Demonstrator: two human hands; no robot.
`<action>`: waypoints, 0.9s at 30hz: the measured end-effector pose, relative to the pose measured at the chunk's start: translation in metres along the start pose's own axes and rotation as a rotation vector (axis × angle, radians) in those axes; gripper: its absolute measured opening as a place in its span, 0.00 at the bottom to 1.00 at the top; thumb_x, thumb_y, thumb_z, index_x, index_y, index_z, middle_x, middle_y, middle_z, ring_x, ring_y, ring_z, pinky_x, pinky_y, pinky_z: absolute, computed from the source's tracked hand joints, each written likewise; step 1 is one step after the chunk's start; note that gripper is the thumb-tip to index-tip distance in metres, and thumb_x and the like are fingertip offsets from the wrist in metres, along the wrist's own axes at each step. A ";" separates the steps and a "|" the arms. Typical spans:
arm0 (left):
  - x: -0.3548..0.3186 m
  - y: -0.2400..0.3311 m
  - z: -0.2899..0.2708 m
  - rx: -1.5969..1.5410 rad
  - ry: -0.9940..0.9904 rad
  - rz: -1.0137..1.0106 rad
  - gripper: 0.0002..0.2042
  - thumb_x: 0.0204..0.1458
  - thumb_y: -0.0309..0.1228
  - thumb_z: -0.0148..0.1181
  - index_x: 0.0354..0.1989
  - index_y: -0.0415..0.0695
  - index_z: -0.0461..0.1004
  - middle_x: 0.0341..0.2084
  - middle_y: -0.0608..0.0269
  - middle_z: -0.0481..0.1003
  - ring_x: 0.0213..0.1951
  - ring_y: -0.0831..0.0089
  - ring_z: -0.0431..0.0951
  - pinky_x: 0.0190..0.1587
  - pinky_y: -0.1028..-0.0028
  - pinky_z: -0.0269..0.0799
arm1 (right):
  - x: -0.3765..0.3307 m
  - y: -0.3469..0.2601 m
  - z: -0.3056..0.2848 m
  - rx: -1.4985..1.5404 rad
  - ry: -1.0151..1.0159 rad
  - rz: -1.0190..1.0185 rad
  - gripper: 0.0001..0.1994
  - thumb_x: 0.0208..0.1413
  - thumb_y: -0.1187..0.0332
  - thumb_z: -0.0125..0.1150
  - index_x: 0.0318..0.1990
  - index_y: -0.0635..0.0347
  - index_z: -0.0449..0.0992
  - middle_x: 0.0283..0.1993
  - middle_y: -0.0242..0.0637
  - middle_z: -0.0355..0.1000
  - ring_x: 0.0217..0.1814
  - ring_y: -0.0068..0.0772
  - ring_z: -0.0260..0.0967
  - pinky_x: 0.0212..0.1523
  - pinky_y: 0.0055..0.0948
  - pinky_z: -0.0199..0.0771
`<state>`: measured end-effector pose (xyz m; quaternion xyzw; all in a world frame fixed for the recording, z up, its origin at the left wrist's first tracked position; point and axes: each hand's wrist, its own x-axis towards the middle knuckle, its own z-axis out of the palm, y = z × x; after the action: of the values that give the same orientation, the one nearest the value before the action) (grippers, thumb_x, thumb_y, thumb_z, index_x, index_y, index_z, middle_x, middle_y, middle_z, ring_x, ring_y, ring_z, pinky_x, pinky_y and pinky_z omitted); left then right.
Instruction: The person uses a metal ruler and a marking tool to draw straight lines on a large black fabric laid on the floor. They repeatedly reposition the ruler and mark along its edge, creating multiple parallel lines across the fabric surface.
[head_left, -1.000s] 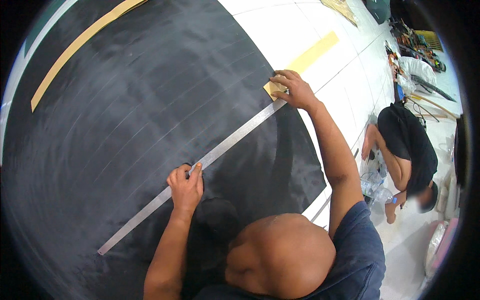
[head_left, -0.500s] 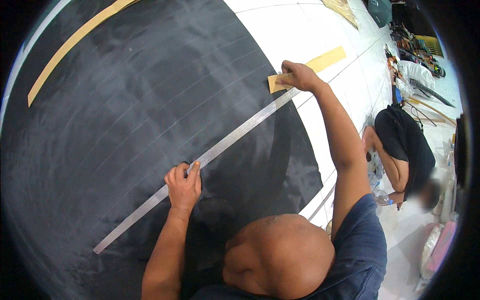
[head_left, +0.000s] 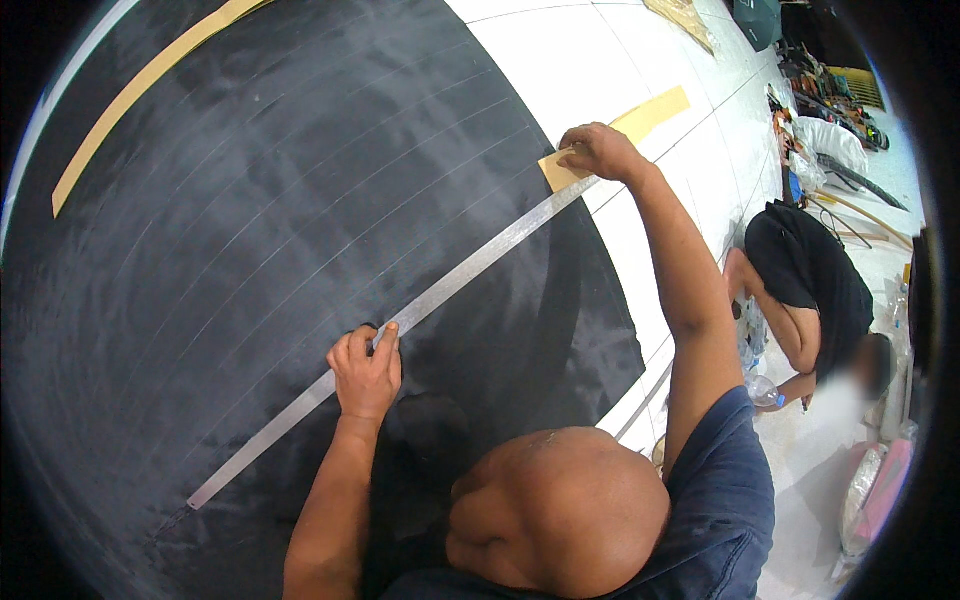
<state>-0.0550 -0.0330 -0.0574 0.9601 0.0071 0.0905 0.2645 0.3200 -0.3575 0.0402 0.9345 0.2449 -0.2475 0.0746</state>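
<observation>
A long metal ruler lies slanted across a large black sheet marked with several thin pale parallel lines. My left hand presses on the ruler partway along, fingers curled over it; a small dark thing between thumb and forefinger is too hidden to name. At the ruler's far right end, my right hand pinches a flat tan strip. This strip crosses the sheet's edge, its near end on the black and its far end over the white tiles.
Another tan strip lies along the sheet's far left. My bent knee is at the front. On the white tiled floor at right, a person in black crouches beside a clear plastic bottle. Assorted gear lies behind.
My right hand has shifted slightly, and the tan strip's near end has moved a little right and toward me. My left hand and the ruler stay nearly still. The crouching person has moved slightly.
</observation>
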 end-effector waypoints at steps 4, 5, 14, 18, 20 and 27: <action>-0.003 -0.001 0.002 0.013 0.006 0.002 0.17 0.50 0.31 0.67 0.50 0.56 0.79 0.44 0.64 0.71 0.48 0.61 0.69 0.52 0.58 0.62 | -0.001 -0.006 0.001 -0.044 -0.006 0.029 0.15 0.54 0.56 0.66 0.46 0.49 0.82 0.48 0.35 0.80 0.56 0.41 0.73 0.56 0.39 0.74; -0.004 0.000 0.003 0.013 0.010 0.003 0.17 0.50 0.31 0.67 0.50 0.56 0.79 0.44 0.64 0.71 0.48 0.61 0.69 0.52 0.58 0.62 | -0.001 -0.004 0.002 -0.047 0.002 0.014 0.15 0.54 0.56 0.66 0.46 0.49 0.82 0.47 0.35 0.80 0.56 0.41 0.73 0.56 0.39 0.74; -0.013 -0.002 0.002 0.005 0.013 -0.005 0.18 0.50 0.32 0.68 0.51 0.56 0.79 0.44 0.64 0.71 0.48 0.61 0.69 0.52 0.59 0.63 | -0.003 -0.011 0.001 0.045 0.118 0.053 0.15 0.55 0.56 0.66 0.46 0.51 0.81 0.46 0.38 0.79 0.55 0.44 0.73 0.55 0.41 0.73; -0.008 0.001 0.000 -0.018 0.004 -0.010 0.18 0.49 0.31 0.68 0.51 0.56 0.79 0.43 0.65 0.71 0.47 0.61 0.69 0.51 0.60 0.63 | 0.007 -0.025 0.014 0.191 0.433 -0.019 0.17 0.58 0.54 0.64 0.50 0.52 0.80 0.52 0.42 0.75 0.57 0.46 0.72 0.54 0.42 0.73; -0.008 -0.001 -0.001 -0.036 0.021 -0.005 0.18 0.49 0.30 0.68 0.50 0.55 0.79 0.43 0.64 0.72 0.46 0.61 0.69 0.51 0.60 0.62 | 0.012 -0.050 0.022 0.010 0.722 -0.056 0.17 0.58 0.55 0.65 0.50 0.53 0.80 0.57 0.42 0.71 0.59 0.47 0.69 0.54 0.43 0.73; -0.017 -0.006 0.003 -0.001 0.020 -0.015 0.16 0.49 0.32 0.65 0.49 0.57 0.80 0.43 0.68 0.70 0.48 0.64 0.67 0.51 0.61 0.63 | -0.051 -0.184 0.068 0.930 0.526 0.044 0.27 0.74 0.52 0.34 0.47 0.65 0.78 0.40 0.43 0.76 0.45 0.36 0.72 0.51 0.33 0.69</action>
<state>-0.0712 -0.0306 -0.0663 0.9589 0.0169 0.0979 0.2656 0.1615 -0.2372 0.0033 0.9043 0.1001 -0.0854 -0.4061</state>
